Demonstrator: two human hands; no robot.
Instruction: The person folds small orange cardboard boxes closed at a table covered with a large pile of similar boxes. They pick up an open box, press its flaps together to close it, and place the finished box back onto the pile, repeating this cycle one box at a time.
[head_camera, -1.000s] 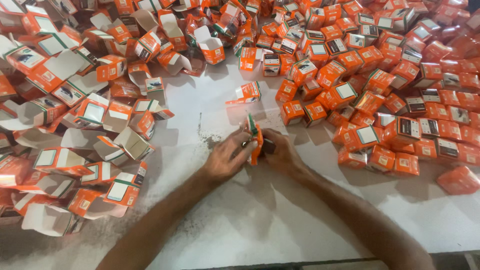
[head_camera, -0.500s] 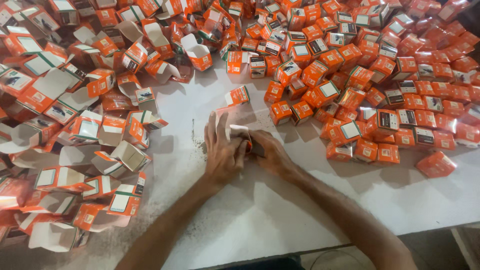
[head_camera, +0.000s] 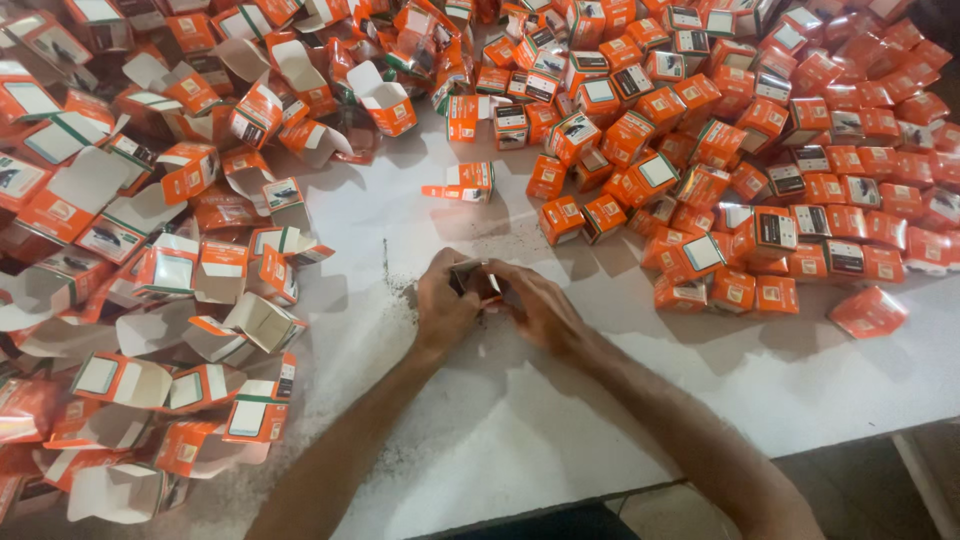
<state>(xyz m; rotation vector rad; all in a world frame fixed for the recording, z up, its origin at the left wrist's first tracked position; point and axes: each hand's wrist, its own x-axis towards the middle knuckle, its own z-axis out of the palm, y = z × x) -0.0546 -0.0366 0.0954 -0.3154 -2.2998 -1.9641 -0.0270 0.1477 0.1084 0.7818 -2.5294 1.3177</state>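
A packing workshop: a white counter (head_camera: 560, 420) is heaped with hundreds of small orange cartons, open unfolded ones (head_camera: 150, 260) on one side, closed ones (head_camera: 760, 150) on the other.

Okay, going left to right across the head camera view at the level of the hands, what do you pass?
Pile of open boxes → left hand → small box held between both hands → right hand → pile of closed orange boxes, all on the white table.
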